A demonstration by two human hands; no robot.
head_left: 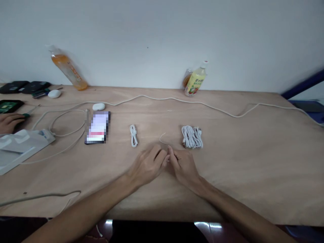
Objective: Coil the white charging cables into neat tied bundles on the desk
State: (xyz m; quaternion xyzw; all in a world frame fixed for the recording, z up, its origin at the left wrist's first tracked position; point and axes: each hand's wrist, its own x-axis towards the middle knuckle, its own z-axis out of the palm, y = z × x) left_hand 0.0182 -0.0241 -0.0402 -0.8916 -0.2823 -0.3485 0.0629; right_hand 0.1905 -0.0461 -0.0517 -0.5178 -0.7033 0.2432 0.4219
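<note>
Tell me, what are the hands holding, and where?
Both hands, left and right, pinch a thin wire tie by its lower end; its free end curls upward.

head cam | faces forward-down | close over table [227,175] | wall behind

Pixelated black smartphone [97,128] screen is staying unreadable; left of it, co-worker's hand [9,122] is getting cropped by frame edge.

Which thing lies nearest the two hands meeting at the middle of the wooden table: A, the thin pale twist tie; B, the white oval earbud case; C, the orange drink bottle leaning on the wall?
A: the thin pale twist tie curls up right above the left hand and right hand, with its lower end at their fingertips.
</note>
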